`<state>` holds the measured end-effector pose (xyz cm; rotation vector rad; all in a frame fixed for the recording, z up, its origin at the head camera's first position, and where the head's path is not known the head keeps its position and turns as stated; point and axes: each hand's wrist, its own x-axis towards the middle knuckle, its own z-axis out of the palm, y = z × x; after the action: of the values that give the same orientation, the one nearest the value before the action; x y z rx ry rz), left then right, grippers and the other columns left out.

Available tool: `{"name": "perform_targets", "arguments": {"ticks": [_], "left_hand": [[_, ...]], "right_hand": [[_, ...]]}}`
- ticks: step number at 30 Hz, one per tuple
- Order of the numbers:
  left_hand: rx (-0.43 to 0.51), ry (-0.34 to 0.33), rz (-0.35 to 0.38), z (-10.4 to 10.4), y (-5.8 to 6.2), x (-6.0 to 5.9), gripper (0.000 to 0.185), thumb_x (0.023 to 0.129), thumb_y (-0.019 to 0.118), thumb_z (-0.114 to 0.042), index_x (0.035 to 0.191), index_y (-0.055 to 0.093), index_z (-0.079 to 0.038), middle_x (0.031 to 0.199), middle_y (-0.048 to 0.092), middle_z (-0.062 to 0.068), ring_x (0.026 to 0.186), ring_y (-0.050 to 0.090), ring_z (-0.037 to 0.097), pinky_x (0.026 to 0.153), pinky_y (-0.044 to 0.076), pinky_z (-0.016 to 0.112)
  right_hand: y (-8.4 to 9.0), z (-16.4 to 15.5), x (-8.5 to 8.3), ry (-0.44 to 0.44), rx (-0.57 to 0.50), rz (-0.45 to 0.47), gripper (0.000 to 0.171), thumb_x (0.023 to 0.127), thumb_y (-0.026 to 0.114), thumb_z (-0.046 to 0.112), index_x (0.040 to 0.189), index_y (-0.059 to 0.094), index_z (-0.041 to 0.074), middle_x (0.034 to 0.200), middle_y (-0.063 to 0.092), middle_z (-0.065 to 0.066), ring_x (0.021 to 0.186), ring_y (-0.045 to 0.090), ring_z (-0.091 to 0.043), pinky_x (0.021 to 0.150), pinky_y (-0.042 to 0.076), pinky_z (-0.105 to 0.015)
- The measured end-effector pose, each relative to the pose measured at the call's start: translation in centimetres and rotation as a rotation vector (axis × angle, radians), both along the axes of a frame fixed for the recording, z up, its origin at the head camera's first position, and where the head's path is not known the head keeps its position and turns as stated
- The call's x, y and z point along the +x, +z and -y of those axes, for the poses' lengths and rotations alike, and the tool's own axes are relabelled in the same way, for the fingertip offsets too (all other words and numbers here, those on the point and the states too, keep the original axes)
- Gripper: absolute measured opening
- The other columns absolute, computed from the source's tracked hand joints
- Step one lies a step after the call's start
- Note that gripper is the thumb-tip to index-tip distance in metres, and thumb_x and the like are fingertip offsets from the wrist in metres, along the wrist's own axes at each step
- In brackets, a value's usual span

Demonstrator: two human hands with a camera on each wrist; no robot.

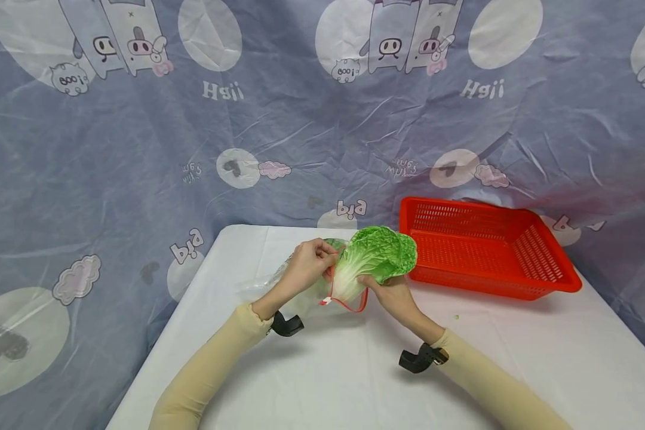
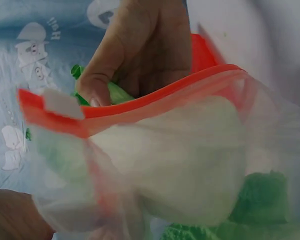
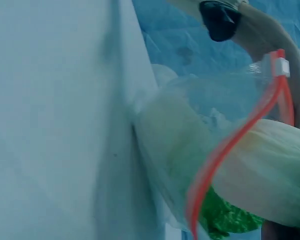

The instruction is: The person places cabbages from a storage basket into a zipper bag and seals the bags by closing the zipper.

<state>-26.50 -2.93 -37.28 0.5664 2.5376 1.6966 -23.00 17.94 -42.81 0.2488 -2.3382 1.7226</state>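
A Chinese cabbage [image 1: 378,258], pale at its base with crinkled green leaves, is tilted at the mouth of a clear zip bag [image 1: 263,285]. My right hand [image 1: 395,297] grips it from the right, thumb across its front. With bent fingers my left hand [image 1: 307,263] pinches the bag's edge on the left. The red zip strip [image 3: 217,155] bows apart around the pale cabbage base [image 3: 270,172], and a white slider [image 2: 62,103] sits at one end. Through the film, another pale and green vegetable [image 3: 172,132] shows inside the bag.
A red slotted plastic basket [image 1: 561,263] stands at the back right of the white table [image 1: 333,382]. A tiny green scrap [image 1: 456,317] lies in front of it. Behind the table hangs a blue-grey printed cloth [image 1: 279,131].
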Motion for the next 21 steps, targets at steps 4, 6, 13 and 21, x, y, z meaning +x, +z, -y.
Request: {"name": "perform_targets", "arguments": {"ticks": [4,6,13,21], "left_hand": [[0.009,0.015,-0.009,-0.2,-0.2,0.2,0.009,0.093,0.063,-0.013,0.091,0.065,-0.005,0.07,0.068,0.014,0.054,0.067,0.03,0.054,0.056,0.043],[0.019,0.012,-0.003,-0.3,-0.4,0.2,0.009,0.093,0.062,-0.013,0.091,0.064,-0.004,0.069,0.068,0.014,0.054,0.067,0.031,0.053,0.057,0.042],[0.016,0.029,-0.013,-0.3,-0.3,0.3,0.01,0.092,0.064,-0.015,0.089,0.064,-0.005,0.068,0.067,0.01,0.053,0.066,0.027,0.053,0.057,0.041],[-0.067,0.092,-0.122,-0.4,-0.1,0.5,0.008,0.091,0.065,-0.016,0.09,0.068,-0.008,0.072,0.067,0.004,0.055,0.058,0.011,0.057,0.048,0.026]], "right_hand": [[-1.4,0.5,0.3,0.083,0.009,0.022,0.067,0.085,0.075,0.022,0.139,0.038,0.007,0.134,0.052,-0.01,0.124,0.049,-0.018,0.102,0.042,-0.025],[-1.8,0.5,0.5,0.125,0.015,0.036,0.071,0.085,0.075,0.02,0.142,0.035,0.008,0.139,0.048,-0.01,0.128,0.047,-0.02,0.104,0.041,-0.029],[-1.8,0.7,0.9,0.179,0.001,0.083,0.069,0.089,0.07,0.023,0.146,0.032,0.01,0.144,0.045,-0.009,0.13,0.043,-0.02,0.107,0.039,-0.031],[-1.8,0.3,1.4,0.242,0.057,0.152,0.068,0.089,0.069,0.025,0.145,0.034,0.007,0.142,0.046,-0.011,0.128,0.042,-0.023,0.109,0.034,-0.044]]}}
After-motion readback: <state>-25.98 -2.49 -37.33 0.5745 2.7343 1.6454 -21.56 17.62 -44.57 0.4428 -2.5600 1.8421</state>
